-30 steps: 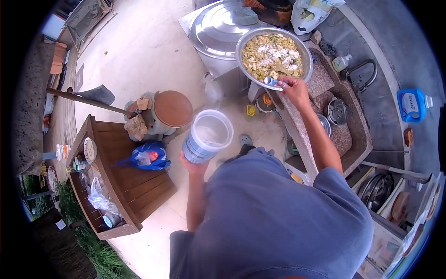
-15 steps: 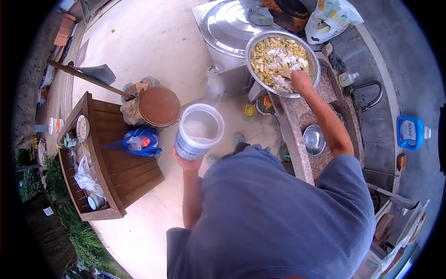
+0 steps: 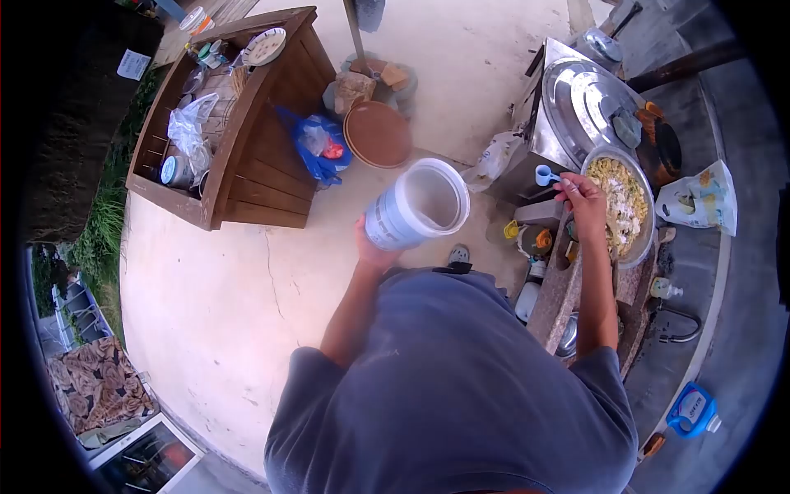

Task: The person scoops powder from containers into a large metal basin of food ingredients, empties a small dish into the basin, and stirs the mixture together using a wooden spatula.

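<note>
My left hand (image 3: 376, 245) grips a white plastic tub (image 3: 418, 206) with blue print round its side. The tub has no lid on and leans to the right, its pale inside showing. Between the closed fingers of my right hand (image 3: 582, 198) is the handle of a small blue scoop (image 3: 545, 174), held out to the left of a steel bowl (image 3: 646, 239). Chopped yellow-green food (image 3: 613, 177) with white powder on top fills the bowl, and my right hand partly covers its near left rim.
Behind the bowl is a large steel lid (image 3: 576, 90) on a stove. A printed bag (image 3: 699, 198) and a faucet (image 3: 683, 333) stand to the right. At left are a wooden cabinet (image 3: 271, 148), a blue bag (image 3: 317, 148) and a round brown lid (image 3: 378, 136).
My right hand has come up out of the bowl and moved left, bringing the blue scoop into sight. The camera view has turned left, and the tub has swung right with my left hand.
</note>
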Demonstrator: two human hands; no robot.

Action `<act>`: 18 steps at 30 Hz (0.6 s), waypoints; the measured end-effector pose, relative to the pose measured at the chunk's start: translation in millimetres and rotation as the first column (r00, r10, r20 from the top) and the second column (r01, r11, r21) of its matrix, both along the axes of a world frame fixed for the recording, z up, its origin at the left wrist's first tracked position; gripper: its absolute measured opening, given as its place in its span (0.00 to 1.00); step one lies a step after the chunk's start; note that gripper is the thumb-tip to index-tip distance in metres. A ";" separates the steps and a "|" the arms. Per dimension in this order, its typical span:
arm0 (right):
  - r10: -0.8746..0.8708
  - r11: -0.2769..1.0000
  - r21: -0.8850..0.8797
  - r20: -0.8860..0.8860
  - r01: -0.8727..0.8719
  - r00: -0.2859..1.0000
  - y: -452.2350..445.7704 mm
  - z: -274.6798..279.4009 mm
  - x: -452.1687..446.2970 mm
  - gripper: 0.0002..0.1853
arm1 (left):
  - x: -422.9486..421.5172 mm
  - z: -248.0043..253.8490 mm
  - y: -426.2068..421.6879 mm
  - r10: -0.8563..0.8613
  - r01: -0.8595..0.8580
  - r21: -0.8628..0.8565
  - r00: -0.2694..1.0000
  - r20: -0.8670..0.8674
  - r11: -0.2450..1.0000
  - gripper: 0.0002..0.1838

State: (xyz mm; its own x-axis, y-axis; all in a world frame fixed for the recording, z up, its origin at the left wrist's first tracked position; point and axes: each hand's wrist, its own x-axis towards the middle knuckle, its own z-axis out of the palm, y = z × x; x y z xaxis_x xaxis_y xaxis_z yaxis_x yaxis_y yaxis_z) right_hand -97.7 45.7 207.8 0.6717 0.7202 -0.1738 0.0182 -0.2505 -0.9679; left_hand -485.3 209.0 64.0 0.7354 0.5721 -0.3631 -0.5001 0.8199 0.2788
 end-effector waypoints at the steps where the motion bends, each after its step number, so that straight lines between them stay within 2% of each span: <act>1: 0.129 0.991 0.052 -0.037 -0.127 0.991 25.8 12.7 -41.1 0.10 | -12.5 -2.8 5.2 0.006 -0.005 0.043 1.000 -0.020 0.999 0.47; 3: 0.378 0.925 0.065 -0.040 -0.375 0.925 72.7 29.1 -115.4 0.10 | -40.9 -11.1 16.0 0.034 -0.030 0.078 0.999 -0.039 0.996 0.46; 5: 0.541 0.832 0.085 0.088 -0.548 0.836 115.3 28.9 -180.3 0.10 | -71.3 -18.5 25.0 0.072 -0.070 0.061 0.997 -0.034 0.996 0.46; 7: 0.678 0.717 -0.001 0.236 -0.698 0.696 151.5 33.5 -234.9 0.10 | -102.6 -10.3 31.3 0.125 -0.123 -0.035 0.991 0.047 0.992 0.46; 8: 0.712 0.686 -0.012 0.216 -0.727 0.668 166.0 26.2 -257.6 0.10 | -118.0 -18.5 35.1 0.203 -0.203 0.008 0.978 -0.040 0.979 0.45; 11: 0.786 0.585 -0.050 0.282 -0.809 0.550 196.8 30.3 -315.8 0.10 | -169.5 -10.5 33.4 0.281 -0.281 0.005 0.960 -0.005 0.960 0.45; 15: 0.876 0.454 -0.063 0.216 -0.889 0.432 231.0 36.3 -372.0 0.15 | -223.3 3.9 23.9 0.478 -0.475 -0.063 0.878 0.034 0.878 0.45; 16: 0.884 0.427 -0.097 0.251 -0.899 0.393 240.3 39.1 -385.4 0.15 | -234.5 5.2 23.6 0.519 -0.512 -0.088 0.849 0.099 0.854 0.45; 18: 0.889 0.414 -0.125 0.266 -0.901 0.372 259.9 30.1 -405.8 0.14 | -249.5 2.1 22.8 0.607 -0.601 -0.092 0.789 0.091 0.794 0.44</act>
State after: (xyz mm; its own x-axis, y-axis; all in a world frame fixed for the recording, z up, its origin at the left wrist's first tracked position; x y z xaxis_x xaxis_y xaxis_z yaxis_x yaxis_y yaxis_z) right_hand -503.4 305.6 238.0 -0.3609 0.9294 -0.0776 0.4473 0.0994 -0.8889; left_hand -734.8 231.7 66.1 0.2833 0.8945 -0.3458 -0.9227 0.3525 0.1560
